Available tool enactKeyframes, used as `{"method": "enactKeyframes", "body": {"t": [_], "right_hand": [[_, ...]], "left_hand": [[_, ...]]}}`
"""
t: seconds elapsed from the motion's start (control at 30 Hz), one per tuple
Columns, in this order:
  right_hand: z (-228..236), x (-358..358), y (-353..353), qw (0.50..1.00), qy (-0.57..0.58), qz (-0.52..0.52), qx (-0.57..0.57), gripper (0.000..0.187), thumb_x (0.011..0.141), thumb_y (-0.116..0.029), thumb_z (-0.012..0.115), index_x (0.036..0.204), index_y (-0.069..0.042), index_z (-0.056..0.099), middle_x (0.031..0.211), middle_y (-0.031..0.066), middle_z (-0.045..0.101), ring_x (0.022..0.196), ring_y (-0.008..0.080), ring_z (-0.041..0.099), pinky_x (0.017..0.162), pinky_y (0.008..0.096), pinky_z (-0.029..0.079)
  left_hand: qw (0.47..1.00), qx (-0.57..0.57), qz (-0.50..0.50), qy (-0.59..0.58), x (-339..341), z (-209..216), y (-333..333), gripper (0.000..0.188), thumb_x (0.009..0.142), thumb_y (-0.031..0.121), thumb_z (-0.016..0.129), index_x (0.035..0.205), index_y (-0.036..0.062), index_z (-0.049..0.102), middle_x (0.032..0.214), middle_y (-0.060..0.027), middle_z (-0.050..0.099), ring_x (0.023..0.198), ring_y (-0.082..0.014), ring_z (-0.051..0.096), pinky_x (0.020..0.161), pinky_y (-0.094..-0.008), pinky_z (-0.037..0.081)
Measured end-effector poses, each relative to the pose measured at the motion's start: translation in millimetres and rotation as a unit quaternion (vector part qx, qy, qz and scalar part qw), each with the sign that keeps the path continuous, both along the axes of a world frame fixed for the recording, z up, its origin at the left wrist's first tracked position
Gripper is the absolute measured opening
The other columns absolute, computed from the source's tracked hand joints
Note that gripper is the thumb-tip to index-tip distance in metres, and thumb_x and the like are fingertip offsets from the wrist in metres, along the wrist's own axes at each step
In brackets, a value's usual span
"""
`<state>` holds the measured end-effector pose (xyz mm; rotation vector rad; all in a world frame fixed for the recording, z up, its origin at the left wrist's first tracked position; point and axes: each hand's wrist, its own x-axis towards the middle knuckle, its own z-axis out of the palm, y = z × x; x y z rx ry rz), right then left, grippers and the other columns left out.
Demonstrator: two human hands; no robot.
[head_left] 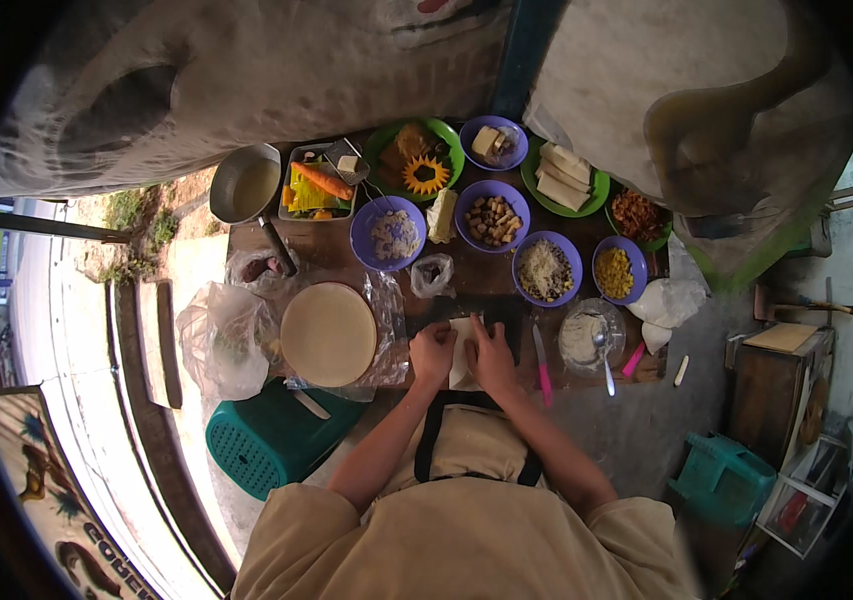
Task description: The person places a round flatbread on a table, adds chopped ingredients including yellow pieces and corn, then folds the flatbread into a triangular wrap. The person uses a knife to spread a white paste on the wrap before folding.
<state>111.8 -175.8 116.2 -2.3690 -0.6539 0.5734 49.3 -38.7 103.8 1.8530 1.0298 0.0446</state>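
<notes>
A pale, folded spring roll wrapper lies on a dark board at the table's near edge. My left hand is closed with curled fingers at the wrapper's left edge. My right hand rests on its right side, fingers stretched forward and apart. Any filling inside the fold is hidden. To the left is a stack of round wrappers on clear plastic. A knife with a pink handle lies right of my right hand, beside a bowl of white paste with a spoon.
Beyond my hands stand purple bowls of diced fried pieces, grated cheese and yellow bits. Finished folded rolls sit on a green plate. A saucepan stands far left; a green stool is below the table.
</notes>
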Motion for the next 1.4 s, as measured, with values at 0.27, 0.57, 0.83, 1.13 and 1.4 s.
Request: {"method": "enactKeyframes", "body": {"t": [0.27,0.57,0.83,1.13,1.4], "right_hand": [[-18,2,-1,0.994,0.021,-0.104,0.035,0.048,0.099,-0.02,0.068,0.143,-0.005,0.055,0.127,0.0242,0.057,0.109,0.0464,0.065,0.088,0.0533,0.055],[-24,12,0,0.987,0.064,-0.143,0.042,0.046,0.091,-0.02,0.075,0.132,-0.004,0.061,0.123,0.0229,0.065,0.114,0.0433,0.065,0.096,0.0498,0.053],[-25,33,8,0.989,0.07,-0.127,0.037,0.048,0.092,-0.019,0.074,0.135,-0.005,0.058,0.124,0.0229,0.062,0.115,0.0449,0.063,0.096,0.0511,0.053],[-6,24,0,0.99,0.075,-0.123,-0.002,0.05,0.094,-0.031,0.073,0.134,-0.005,0.058,0.12,0.0253,0.068,0.11,0.0475,0.066,0.093,0.0539,0.054],[4,18,0,0.992,0.054,-0.113,-0.025,0.047,0.098,-0.034,0.068,0.133,-0.004,0.056,0.12,0.0246,0.069,0.106,0.0469,0.068,0.088,0.0554,0.055]], "left_hand": [[0.999,-0.025,-0.005,0.032,-3,-2,0,0.034,0.089,0.024,0.078,0.115,0.002,0.078,0.1,-0.0165,0.08,0.093,-0.0312,0.079,0.083,-0.041,0.061],[0.998,-0.055,0.008,0.004,4,-6,-1,0.033,0.089,0.019,0.078,0.116,0.0008,0.077,0.096,-0.0142,0.08,0.089,-0.0271,0.079,0.08,-0.0389,0.061],[0.999,-0.037,0.006,-0.018,23,-4,6,0.031,0.089,0.02,0.078,0.113,0.0007,0.077,0.096,-0.0144,0.08,0.087,-0.0271,0.079,0.078,-0.0384,0.061],[0.999,-0.027,-0.03,0.025,-6,8,-3,0.034,0.089,0.025,0.08,0.11,-0.0018,0.077,0.092,-0.0156,0.08,0.082,-0.0269,0.079,0.075,-0.0381,0.061],[0.996,-0.083,-0.01,0.016,-6,-9,-5,0.038,0.088,0.027,0.082,0.109,-0.0042,0.077,0.09,-0.0169,0.08,0.077,-0.0227,0.078,0.071,-0.036,0.06]]}}
